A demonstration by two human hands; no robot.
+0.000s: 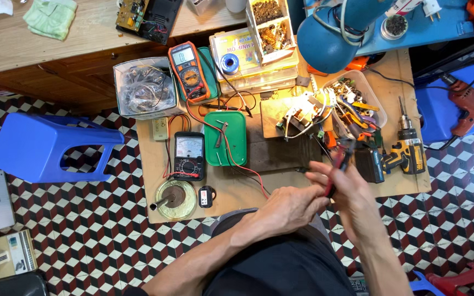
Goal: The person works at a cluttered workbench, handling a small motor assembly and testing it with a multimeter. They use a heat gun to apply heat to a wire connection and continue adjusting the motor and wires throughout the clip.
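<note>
My right hand [349,193] grips a small red-handled hand tool [340,162], its dark tip raised toward the bench. My left hand [289,208] is beside it, fingers curled and touching the right hand near the tool's handle; whether it holds anything small is hidden. Both hands hover over the front edge of a low wooden work board [237,192]. Just beyond them lies a small circuit assembly with white wires [297,112] on a wooden block.
On the board are a green box [225,138], an orange multimeter [188,71], a black analog meter [188,155], a solder stand [174,199], a clear tray of tools [355,104] and a yellow cordless drill [407,148]. A blue stool [45,145] lies left; a blue lamp [330,33] hangs overhead.
</note>
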